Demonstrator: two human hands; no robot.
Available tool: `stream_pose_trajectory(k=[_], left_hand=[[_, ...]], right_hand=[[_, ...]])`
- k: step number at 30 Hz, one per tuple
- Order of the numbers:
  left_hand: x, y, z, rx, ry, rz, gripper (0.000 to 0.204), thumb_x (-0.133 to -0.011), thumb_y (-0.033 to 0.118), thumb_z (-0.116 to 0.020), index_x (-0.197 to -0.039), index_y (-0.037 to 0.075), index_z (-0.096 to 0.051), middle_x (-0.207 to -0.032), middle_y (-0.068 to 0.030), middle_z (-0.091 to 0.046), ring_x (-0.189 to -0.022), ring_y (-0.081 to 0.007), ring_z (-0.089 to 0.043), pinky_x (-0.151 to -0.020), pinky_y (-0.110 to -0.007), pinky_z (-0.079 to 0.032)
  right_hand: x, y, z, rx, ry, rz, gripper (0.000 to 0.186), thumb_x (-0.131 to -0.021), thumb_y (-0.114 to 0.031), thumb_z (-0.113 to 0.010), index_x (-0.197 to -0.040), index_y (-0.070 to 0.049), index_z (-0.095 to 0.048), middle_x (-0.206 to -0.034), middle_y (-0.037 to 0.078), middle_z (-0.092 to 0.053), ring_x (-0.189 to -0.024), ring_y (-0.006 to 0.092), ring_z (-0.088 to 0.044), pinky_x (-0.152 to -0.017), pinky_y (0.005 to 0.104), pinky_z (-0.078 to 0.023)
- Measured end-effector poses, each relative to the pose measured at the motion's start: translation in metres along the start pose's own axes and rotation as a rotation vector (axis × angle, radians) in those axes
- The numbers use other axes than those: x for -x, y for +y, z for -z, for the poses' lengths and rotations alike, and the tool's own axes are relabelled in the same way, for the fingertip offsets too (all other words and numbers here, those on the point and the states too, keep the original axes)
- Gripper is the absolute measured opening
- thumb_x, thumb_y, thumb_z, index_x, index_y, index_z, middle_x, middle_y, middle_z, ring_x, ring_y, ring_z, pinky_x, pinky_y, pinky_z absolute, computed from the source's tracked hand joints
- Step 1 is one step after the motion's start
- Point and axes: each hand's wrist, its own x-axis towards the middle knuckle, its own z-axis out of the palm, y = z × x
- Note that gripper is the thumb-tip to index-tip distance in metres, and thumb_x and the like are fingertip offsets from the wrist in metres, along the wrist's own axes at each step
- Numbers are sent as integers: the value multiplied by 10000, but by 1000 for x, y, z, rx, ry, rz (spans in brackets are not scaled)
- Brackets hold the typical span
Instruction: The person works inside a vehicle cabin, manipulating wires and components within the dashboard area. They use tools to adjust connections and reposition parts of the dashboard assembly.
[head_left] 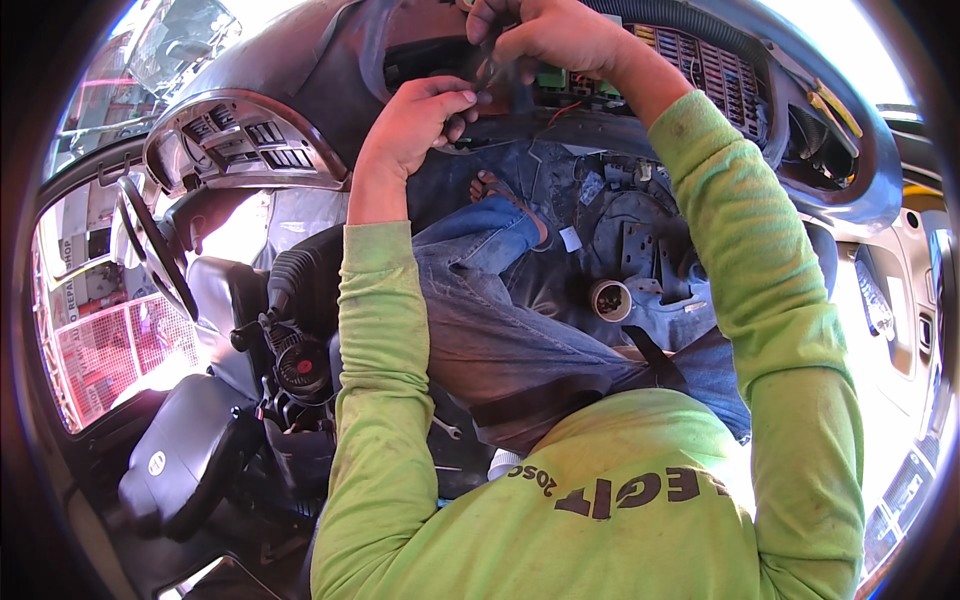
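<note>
Both arms reach up to the open dashboard (640, 130). My left hand (425, 115) is closed, thumb and index finger pinched at the lower edge of the opening. My right hand (555, 40) is just above it, its fingers bent and pressed together. Between the fingertips is something small and thin, too blurred to name. Right of my right hand is a fuse panel (705, 85) with rows of fuses. Green circuit boards (552, 78) show below my right wrist. A thin red wire (565, 112) hangs beneath them.
Yellow-handled pliers (838, 108) lie in the dash recess at right. A white cup (611, 300) with dark contents stands by my legs. To the left are a gear lever boot (293, 278), a steering wheel (150, 245) and a black seat (185, 455). A wrench (447, 428) lies beside my left arm.
</note>
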Motion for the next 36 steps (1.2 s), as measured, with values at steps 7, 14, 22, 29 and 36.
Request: stream_pose_trajectory(k=[7, 14, 22, 29, 36], left_hand=[[-2, 8, -7, -15, 83, 34, 260, -958, 99, -633, -1160, -55, -687, -855, -73, -690, -610, -86, -511, -486, -221, -335], [-8, 22, -8, 108, 152, 191, 313, -1024, 263, -572, -1009, -8, -727, -718, -4, -598, -494, -49, -388, -427, -222, -242], [-17, 21, -1, -9, 41, 215, 234, -1004, 257, -648, -993, 36, -724, -653, 59, -503, -466, -39, -328, -424, -237, -199], [-18, 15, 0, 12, 57, 179, 177, -987, 229, -700, -936, 59, -700, -660, 80, -481, -486, -34, -327, -438, -246, -200], [-19, 9, 6, 23, 49, 144, 161, -959, 200, -748, -929, 55, -682, -668, 70, -466, -502, -30, -320, -448, -239, -195]], right_hand=[[4, -5, -10, 141, -23, 43, 267, -751, 12, -612, -1007, 38, -685, -813, 99, -683, -677, 184, -668, -618, 325, -542], [5, -6, -10, 173, -44, 97, 254, -758, 5, -593, -987, 26, -702, -829, 98, -700, -726, 202, -680, -657, 345, -554], [21, -5, -6, 341, -156, -63, 291, -761, -4, -634, -1044, -35, -697, -937, 78, -726, -850, 201, -679, -718, 360, -539], [27, -6, -10, 556, -160, 65, 280, -743, 21, -617, -1006, -31, -695, -924, 107, -723, -876, 249, -685, -774, 387, -536], [27, -10, -16, 662, -164, 65, 209, -749, 10, -626, -943, -30, -691, -890, 137, -717, -852, 298, -698, -765, 411, -543]])
